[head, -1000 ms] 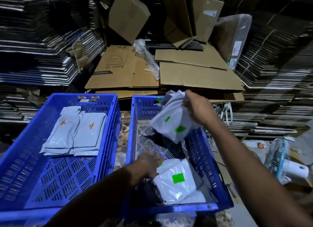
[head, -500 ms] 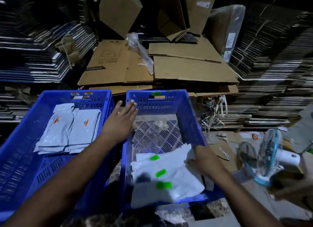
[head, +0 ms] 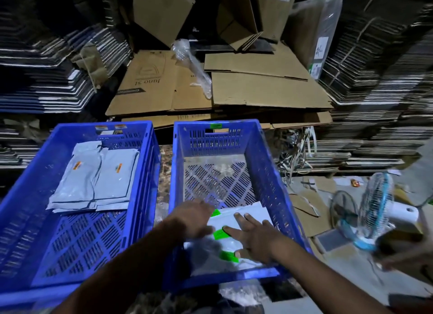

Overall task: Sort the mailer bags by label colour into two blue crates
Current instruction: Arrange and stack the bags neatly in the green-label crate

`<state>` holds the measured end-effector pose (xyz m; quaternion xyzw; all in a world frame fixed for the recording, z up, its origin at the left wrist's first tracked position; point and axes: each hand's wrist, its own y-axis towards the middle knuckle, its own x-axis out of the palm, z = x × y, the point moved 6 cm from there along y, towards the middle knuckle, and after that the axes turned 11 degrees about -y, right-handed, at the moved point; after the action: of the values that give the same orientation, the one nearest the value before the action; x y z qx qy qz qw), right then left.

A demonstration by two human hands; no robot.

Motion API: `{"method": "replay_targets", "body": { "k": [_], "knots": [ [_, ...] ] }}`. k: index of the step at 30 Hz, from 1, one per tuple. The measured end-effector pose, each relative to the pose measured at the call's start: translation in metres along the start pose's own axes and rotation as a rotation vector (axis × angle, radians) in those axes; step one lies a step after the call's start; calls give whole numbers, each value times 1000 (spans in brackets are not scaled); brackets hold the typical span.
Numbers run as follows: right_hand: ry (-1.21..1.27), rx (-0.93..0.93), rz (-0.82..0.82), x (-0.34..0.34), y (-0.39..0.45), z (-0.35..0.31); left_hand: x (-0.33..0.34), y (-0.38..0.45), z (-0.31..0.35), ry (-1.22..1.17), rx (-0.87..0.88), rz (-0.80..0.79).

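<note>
Mailers (head: 243,220) with green labels (head: 221,234) lie in a loose heap at the near end of the right crate (head: 267,170), and both hands are flat on top of them. The right hand (head: 255,238) is spread wide, palm down, fingers fanned across the white plastic, pinching nothing. The left hand (head: 193,221) rests at the heap's left edge; its fingers look slack and turned down onto the bags, though motion blur hides whether they curl round an edge, so I cannot tell for sure.

The risk from here, as I judge it: these bags are slick and overlapping, so a press or sweep could slide one askew, fold it over its own label, or shove it up against the near wall.

The bags are white-grey, thin, crumpled, sheeny, and three green labels show between the hands. Farther out, the right crate's slotted floor is bare toward the far wall. The left crate (head: 77,220) sits just beside it, holding flatter grey mailers with orange labels (head: 77,165) stacked near its far end, well apart from the hands.
</note>
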<state>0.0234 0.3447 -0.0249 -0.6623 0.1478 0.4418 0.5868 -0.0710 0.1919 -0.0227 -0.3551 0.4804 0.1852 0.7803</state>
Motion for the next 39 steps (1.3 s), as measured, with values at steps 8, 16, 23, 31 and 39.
{"method": "replay_targets", "body": {
  "k": [8,16,23,31,39],
  "knots": [
    [231,-1,234,-19,17,30,16,-1,15,-77,45,89],
    [824,310,1063,-54,-24,78,23,-1,40,-510,47,-2],
    [972,483,1330,-59,-63,80,-21,-9,6,-1243,-63,413],
    [1322,163,812,-54,16,48,-27,9,1,-1957,-206,603],
    [1092,-110,730,-81,38,48,-43,26,-29,-1757,-367,797]
  ]
}}
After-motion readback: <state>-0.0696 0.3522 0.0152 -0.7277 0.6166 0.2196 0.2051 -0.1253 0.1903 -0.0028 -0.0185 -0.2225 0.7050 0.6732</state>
